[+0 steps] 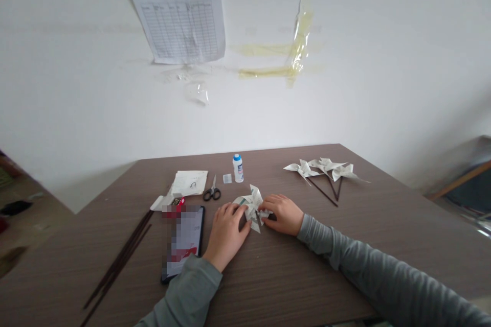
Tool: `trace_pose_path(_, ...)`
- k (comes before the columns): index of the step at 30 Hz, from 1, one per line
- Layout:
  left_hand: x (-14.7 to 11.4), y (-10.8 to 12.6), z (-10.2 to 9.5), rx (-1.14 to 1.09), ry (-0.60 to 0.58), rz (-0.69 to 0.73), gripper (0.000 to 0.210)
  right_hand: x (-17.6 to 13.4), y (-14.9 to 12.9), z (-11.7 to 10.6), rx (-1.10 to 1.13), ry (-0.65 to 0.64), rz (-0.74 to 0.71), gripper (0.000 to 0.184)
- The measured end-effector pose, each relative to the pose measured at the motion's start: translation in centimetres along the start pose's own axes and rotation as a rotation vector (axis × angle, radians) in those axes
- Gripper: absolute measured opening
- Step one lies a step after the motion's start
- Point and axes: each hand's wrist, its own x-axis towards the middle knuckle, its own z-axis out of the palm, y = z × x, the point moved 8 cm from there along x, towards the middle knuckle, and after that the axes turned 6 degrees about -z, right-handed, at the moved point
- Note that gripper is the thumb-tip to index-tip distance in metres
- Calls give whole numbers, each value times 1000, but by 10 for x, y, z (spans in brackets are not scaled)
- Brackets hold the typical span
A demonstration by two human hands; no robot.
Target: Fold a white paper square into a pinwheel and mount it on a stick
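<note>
Fingers (236, 209) of the left hand (226, 228) curl palm-down over the pinwheel (252, 206) on the table (291, 276), grip unclear; the right hand (284, 213) pinches its right side, 2 forearms (355, 253) angled inward.

1. Two hands, centre: left hand (227, 232), right hand (284, 214).
2. One paper pinwheel (253, 208) there; three stick-mounted pinwheels (327, 165), right.
3. One phone (187, 245), one pair of scissors (212, 192), one bottle (238, 169), one paper stack (190, 184), left to middle.
4. Loose sticks (117, 260), lower left: overlapping, count unclear.
5. One printed sheet (182, 25), upper left.
</note>
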Motion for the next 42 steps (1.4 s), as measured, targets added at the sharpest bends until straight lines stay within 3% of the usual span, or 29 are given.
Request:
trace_pose_path(5, 0, 1, -1, 13, -13, -1, 35, -3, -1, 0, -2, 3, -19, 48)
trace_pose_path(8, 1, 2, -2, 14, -11, 1, 34, -4, 0, 1, -6, -7, -21, 53)
trace_pose_path(18, 2, 4, -5, 16, -18, -7, 30, -4, 17, 5, 146, 31, 72, 18)
trace_pose_path(28, 5, 10, -5, 3, -33, -31, 25, -1, 30, 13, 343, 159, 314, 24)
trace_pose_path(32, 5, 11, -5, 11, -45, -38, 30, 3, 28, 15, 288, 170, 334, 13)
trace_pose_path(42, 5, 9, -5, 15, -52, -57, 41, -1, 8, 8, -8, 73, 250, 22)
